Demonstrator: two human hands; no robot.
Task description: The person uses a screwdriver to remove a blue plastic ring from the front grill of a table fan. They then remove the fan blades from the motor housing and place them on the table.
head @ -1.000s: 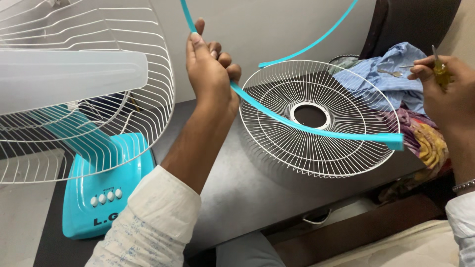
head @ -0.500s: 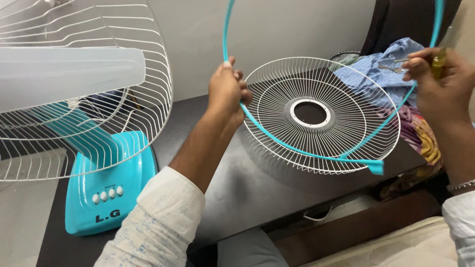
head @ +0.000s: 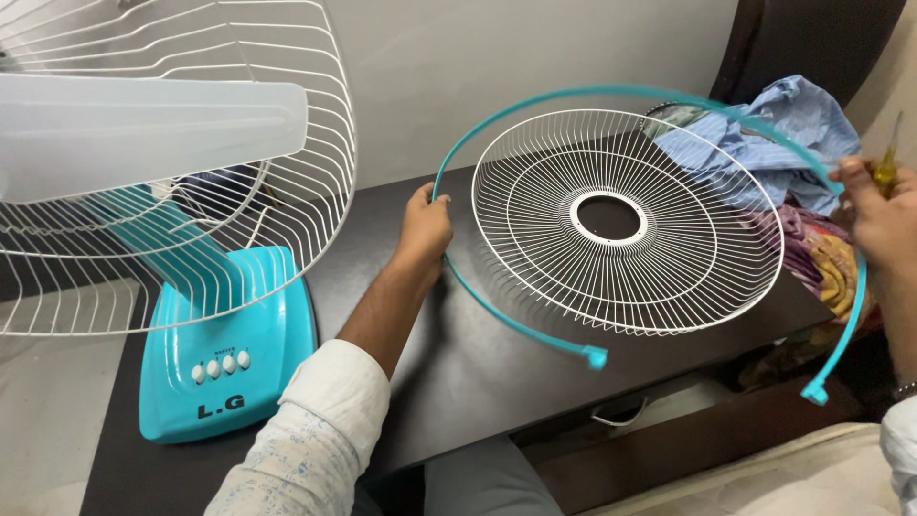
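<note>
Two hands hold the turquoise rim band (head: 497, 129): the left hand (head: 423, 227) is closed on its left side, the right hand (head: 884, 215) grips its right side together with a yellow screwdriver (head: 887, 161). The band is spread open around the white fan guard (head: 626, 220) on the dark table (head: 458, 373). Seating it looks to be the step in hand; I judge the two loose ends must close together. The standing fan (head: 191, 239) is near on the left, the clothes (head: 783, 134) crowd the right.
</note>
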